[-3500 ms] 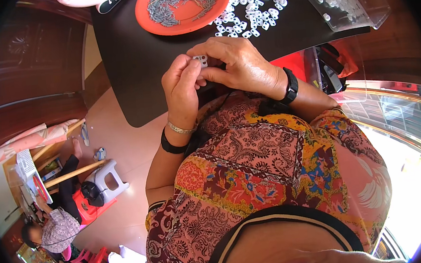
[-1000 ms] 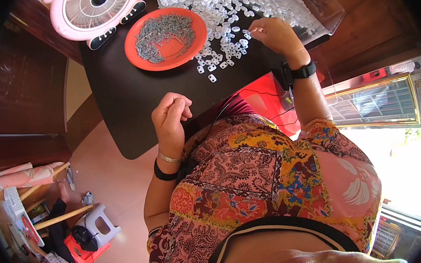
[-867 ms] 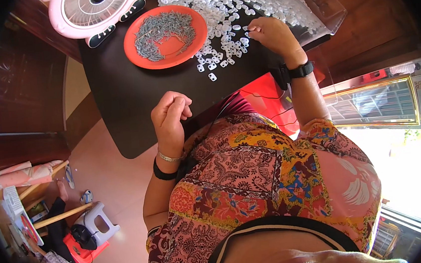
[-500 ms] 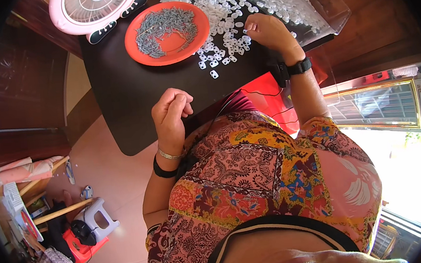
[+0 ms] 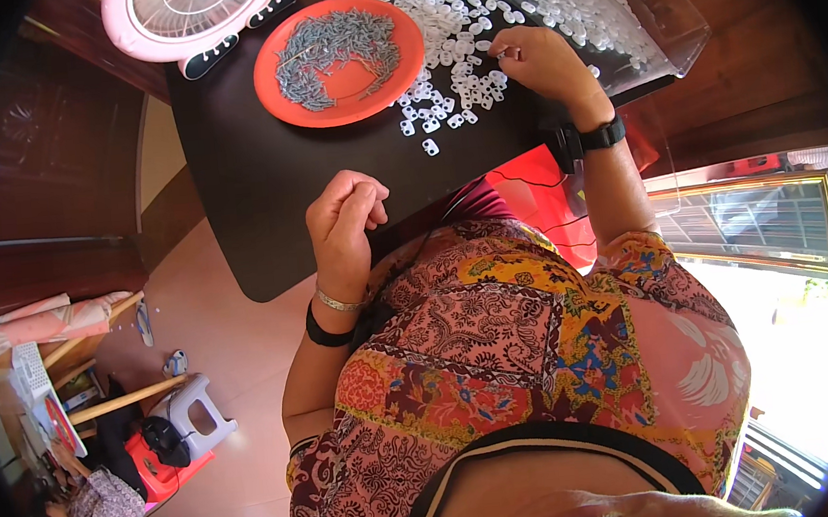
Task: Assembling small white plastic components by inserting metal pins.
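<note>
My left hand [image 5: 344, 223] hovers by the near edge of the dark table [image 5: 261, 198], its fingers curled in and the thumb against them. Whatever it may hold is hidden. Over the right side of the table, my right hand [image 5: 547, 62] is bent at the wrist with fingertips drawn together, beside a spread of small white plastic pieces with holes [image 5: 478, 85]. I cannot make out anything between its fingers. An orange-red plate [image 5: 350, 112] lies beyond my left hand, bearing a heap of small grey screw-like pieces [image 5: 331, 44].
A pink fan [image 5: 140, 31] stands at the far left of the table. Many more white pieces lie in a clear plastic tray [image 5: 686, 48] at the far right. On the floor to the left are a grey stool [image 5: 207, 419] and another person [image 5: 111, 511].
The whole view has shifted slightly, so the table things sit a little further right. My right hand's fingertips have turned a little. My left hand keeps its curled pose.
</note>
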`<state>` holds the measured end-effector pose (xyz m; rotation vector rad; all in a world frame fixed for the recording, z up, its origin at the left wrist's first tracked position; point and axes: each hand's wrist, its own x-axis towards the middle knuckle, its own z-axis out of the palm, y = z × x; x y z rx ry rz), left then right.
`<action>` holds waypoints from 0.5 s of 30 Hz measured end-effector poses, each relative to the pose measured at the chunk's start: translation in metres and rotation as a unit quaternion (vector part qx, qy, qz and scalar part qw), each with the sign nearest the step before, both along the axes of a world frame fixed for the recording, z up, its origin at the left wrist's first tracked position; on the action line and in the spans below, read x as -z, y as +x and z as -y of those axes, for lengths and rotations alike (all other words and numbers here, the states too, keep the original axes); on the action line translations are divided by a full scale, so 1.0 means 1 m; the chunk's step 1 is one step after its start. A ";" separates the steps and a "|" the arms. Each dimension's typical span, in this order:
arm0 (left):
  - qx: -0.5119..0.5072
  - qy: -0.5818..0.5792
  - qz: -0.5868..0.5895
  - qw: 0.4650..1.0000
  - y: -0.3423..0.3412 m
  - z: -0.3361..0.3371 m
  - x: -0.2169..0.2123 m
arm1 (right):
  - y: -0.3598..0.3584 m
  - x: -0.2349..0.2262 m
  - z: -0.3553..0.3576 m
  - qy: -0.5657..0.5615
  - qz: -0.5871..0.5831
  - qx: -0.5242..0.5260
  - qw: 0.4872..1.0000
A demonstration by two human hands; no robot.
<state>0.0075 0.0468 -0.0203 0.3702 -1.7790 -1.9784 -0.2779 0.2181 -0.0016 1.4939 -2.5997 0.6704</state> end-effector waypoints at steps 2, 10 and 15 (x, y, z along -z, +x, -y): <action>-0.001 -0.001 0.001 1.000 -0.001 0.000 0.001 | 0.013 -0.006 -0.001 -0.046 0.081 0.058 0.994; -0.001 -0.013 0.009 1.000 -0.003 -0.002 -0.002 | 0.112 -0.015 0.038 -0.211 0.461 -0.155 0.848; 0.004 0.027 -0.013 1.000 -0.002 0.001 0.003 | 0.149 -0.004 0.059 -0.215 0.465 -0.182 0.839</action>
